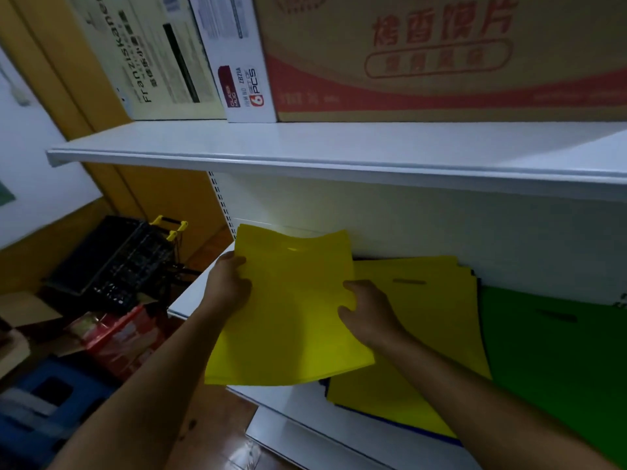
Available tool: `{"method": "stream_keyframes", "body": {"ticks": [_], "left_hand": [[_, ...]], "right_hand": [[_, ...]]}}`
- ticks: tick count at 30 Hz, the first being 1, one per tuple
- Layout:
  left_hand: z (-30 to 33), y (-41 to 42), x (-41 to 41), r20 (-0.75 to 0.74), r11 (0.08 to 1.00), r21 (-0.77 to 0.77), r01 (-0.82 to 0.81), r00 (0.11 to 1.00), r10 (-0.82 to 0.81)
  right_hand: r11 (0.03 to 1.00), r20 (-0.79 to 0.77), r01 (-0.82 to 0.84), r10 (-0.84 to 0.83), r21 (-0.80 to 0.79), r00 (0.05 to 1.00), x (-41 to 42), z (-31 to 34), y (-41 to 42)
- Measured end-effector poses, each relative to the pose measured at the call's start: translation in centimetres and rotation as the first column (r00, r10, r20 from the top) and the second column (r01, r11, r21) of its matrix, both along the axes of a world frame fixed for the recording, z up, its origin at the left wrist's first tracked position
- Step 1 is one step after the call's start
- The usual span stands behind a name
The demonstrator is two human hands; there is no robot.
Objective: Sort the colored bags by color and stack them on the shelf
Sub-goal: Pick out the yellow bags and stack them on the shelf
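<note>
Two-handed grip: left hand [228,283] curls its fingers over the left edge of the yellow bag stack [288,317], and right hand [368,315] pinches the right edge, thumb on top. Holding both edges probably keeps the limp sheets flat and squared. Below the grip lies the lower shelf [190,296], over whose left end the stack hangs, its near edge past the shelf lip. Just right of the grip lies a second yellow pile [424,300], with dark blue edges showing beneath it; further right lies the green bag pile [556,351]. Above and beyond the grip, the upper shelf [305,144] carries a cardboard carton [441,56] and smaller boxes [237,62].
</note>
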State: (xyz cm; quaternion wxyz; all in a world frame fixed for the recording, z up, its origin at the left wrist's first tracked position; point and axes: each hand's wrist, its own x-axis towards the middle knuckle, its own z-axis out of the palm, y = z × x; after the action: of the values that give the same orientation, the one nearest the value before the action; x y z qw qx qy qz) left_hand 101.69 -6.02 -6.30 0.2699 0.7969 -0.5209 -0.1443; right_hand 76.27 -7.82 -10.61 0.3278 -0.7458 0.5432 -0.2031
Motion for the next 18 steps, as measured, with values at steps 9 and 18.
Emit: {"method": "stream_keyframes", "body": {"ticks": [9, 18], "left_hand": [[-6.1, -6.8, 8.1, -0.035, 0.998, 0.058, 0.005, 0.999, -0.003], [-9.8, -11.0, 10.2, 0.079, 0.92, 0.342, 0.19, 0.97, -0.23]], "right_hand": [[0.996, -0.318, -0.066, 0.082, 0.061, 0.944, 6.2, -4.2, -3.7], [0.992, -0.465, 0.014, 0.045, 0.123, 0.884, 8.1, -7.2, -4.2]]}}
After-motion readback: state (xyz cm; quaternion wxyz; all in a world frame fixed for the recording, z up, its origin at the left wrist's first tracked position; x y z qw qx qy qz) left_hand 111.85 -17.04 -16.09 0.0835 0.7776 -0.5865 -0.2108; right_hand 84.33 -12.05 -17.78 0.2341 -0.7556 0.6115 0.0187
